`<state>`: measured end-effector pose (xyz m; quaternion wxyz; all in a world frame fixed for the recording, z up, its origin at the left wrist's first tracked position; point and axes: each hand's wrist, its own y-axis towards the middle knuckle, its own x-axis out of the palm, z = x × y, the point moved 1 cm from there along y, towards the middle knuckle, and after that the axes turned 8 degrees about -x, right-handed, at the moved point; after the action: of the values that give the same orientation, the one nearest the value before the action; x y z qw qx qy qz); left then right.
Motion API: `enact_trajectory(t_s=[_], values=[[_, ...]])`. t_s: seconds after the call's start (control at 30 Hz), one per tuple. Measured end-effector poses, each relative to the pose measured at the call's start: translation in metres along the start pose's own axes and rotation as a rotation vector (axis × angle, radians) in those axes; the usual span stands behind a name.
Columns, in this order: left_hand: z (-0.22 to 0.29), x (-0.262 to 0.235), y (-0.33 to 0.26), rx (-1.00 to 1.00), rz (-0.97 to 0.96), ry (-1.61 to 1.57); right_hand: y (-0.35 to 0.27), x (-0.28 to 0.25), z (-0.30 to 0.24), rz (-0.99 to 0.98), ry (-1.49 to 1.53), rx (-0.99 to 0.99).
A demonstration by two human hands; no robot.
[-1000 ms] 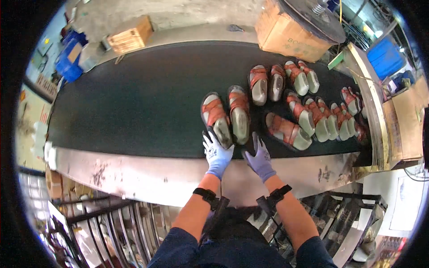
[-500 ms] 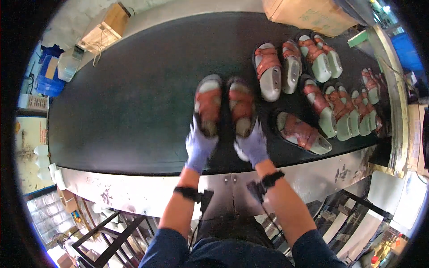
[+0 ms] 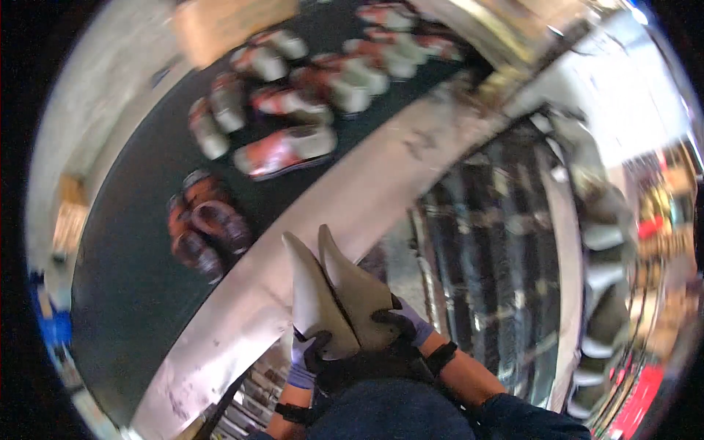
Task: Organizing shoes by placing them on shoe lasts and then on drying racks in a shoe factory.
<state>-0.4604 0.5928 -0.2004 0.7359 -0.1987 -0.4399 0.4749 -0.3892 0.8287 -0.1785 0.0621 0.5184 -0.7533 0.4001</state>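
Observation:
Two pale grey shoe lasts stand side by side in front of my body, narrow toes pointing away. My left hand [image 3: 305,361], in a lavender glove with dark fingers, is closed round the heel end of the left shoe last [image 3: 315,301]. The right shoe last [image 3: 359,290] is gripped at its heel end by my right hand [image 3: 408,323], gloved alike. To the left, on the black belt [image 3: 117,293], lies a pair of reddish-brown sandals [image 3: 213,213], close together and blurred.
More reddish-brown sandals [image 3: 286,150] with lasts in them crowd the belt's far part, by a cardboard box [image 3: 235,26]. A metal edge [image 3: 352,198] runs diagonally along the belt. To the right stands a dark slatted rack [image 3: 499,257], with several grey shapes [image 3: 605,275] lined up beyond it.
The view has swung to the right. My hands have left the sandals on the belt and drawn back toward my body, now with a shoe last in each.

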Motion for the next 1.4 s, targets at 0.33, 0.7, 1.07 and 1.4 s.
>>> enact_trajectory(t_s=[0.33,0.7,1.07,1.4], values=[[0.031,0.374,0.114,-0.006,-0.825,0.723,-0.136,-0.139,-0.135,0.862,-0.169,-0.898],[0.025,0.369,0.178,0.743,-0.519,0.967,-0.061,-0.197,-0.147,1.229,-0.599,-0.717],[0.176,-0.109,0.114,0.372,1.238,0.934,0.026,-0.065,0.018,0.373,-0.295,-0.155],[0.212,-0.161,0.094,0.371,1.451,0.63,0.089,-0.052,-0.005,0.177,-0.504,-0.037]])
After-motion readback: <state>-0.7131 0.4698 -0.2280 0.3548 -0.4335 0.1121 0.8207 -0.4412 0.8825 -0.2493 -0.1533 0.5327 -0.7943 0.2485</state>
